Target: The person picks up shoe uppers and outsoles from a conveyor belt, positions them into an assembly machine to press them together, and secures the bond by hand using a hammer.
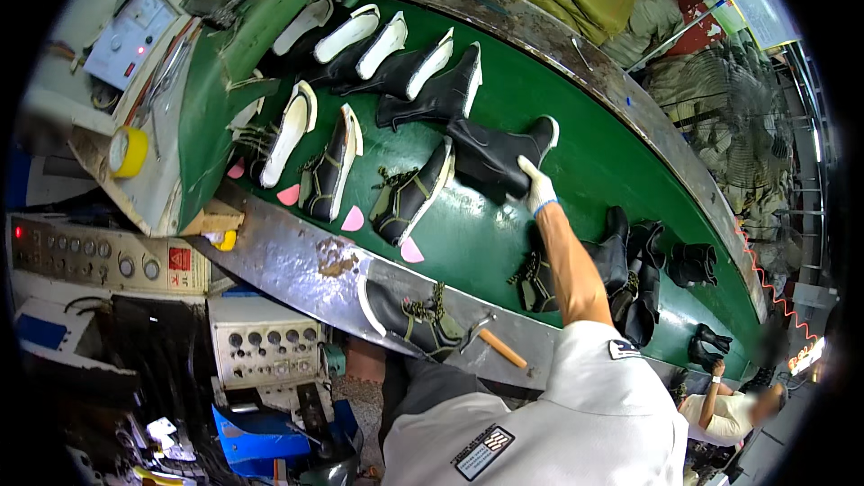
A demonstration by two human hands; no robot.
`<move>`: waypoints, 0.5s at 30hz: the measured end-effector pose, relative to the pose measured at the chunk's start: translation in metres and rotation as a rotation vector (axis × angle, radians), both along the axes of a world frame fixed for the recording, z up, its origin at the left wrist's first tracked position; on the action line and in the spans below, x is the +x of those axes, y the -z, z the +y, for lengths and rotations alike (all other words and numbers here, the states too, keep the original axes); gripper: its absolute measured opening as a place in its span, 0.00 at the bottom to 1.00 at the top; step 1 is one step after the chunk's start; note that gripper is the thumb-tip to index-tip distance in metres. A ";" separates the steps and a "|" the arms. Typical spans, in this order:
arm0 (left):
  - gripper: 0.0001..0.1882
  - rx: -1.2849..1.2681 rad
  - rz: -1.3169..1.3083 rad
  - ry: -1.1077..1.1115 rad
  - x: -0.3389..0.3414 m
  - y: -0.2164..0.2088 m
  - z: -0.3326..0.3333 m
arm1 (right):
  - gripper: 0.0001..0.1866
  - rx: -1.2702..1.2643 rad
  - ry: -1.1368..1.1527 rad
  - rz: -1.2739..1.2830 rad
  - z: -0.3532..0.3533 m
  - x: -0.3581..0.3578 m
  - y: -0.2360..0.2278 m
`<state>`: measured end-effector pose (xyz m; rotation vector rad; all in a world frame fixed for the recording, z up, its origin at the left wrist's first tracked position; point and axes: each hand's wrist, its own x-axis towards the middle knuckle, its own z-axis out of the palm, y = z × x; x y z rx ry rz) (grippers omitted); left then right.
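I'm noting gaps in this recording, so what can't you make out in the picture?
All in the head view:
Left hand: outside the picture.
Right hand: some fingers hidden, apparently by the boot.
Shoe: partly covered by the right forearm.
Co-worker: head blurred, near the right rim.
Control box: knob settings too small to tell.

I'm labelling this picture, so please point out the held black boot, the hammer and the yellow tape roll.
Held black boot (492, 157), head view: on its black upper.
Hammer (502, 348), head view: on its wooden handle.
Yellow tape roll (137, 153), head view: on its outer side.
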<state>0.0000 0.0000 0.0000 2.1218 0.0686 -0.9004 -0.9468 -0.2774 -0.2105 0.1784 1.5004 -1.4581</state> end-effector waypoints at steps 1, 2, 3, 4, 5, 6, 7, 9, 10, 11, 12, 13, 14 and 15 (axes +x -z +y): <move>0.47 -0.001 0.001 -0.010 -0.011 -0.007 0.015 | 0.23 -0.144 0.053 -0.063 0.022 0.019 0.001; 0.46 -0.014 -0.046 0.099 -0.022 -0.027 0.007 | 0.24 -0.195 0.120 -0.125 0.030 0.053 -0.016; 0.44 -0.013 -0.057 0.242 -0.022 -0.029 -0.002 | 0.27 -0.324 0.148 -0.160 0.061 0.062 -0.028; 0.38 -0.072 0.065 0.123 -0.003 -0.023 -0.006 | 0.28 -0.364 0.146 -0.134 0.086 0.076 -0.044; 0.31 -0.133 0.188 -0.004 0.020 -0.008 -0.014 | 0.28 -0.406 0.136 -0.108 0.109 0.092 -0.061; 0.34 -0.137 0.110 0.046 0.055 0.010 -0.006 | 0.29 -0.501 0.175 -0.186 0.113 0.126 -0.089; 0.37 -0.134 0.043 0.095 0.078 0.023 0.009 | 0.29 -0.591 0.213 -0.256 0.119 0.155 -0.116; 0.30 -0.212 -0.128 0.155 0.099 0.040 0.006 | 0.29 -0.706 0.139 -0.353 0.118 0.211 -0.159; 0.28 -0.334 -0.121 0.270 0.124 0.037 0.008 | 0.29 -0.762 0.061 -0.431 0.110 0.243 -0.179; 0.25 -0.675 0.088 0.233 0.151 0.038 0.010 | 0.29 -0.794 -0.031 -0.500 0.102 0.271 -0.194; 0.22 -0.679 -0.152 0.250 0.092 0.048 -0.036 | 0.29 -0.801 -0.116 -0.499 0.102 0.290 -0.205; 0.20 -0.497 -0.333 0.394 0.014 0.024 -0.082 | 0.29 -0.794 -0.201 -0.499 0.103 0.310 -0.214; 0.18 -0.512 -0.250 0.514 -0.028 -0.016 -0.115 | 0.29 -0.814 -0.313 -0.537 0.092 0.335 -0.235; 0.17 -0.542 -0.205 0.532 -0.067 -0.059 -0.133 | 0.30 -0.827 -0.441 -0.625 0.078 0.372 -0.240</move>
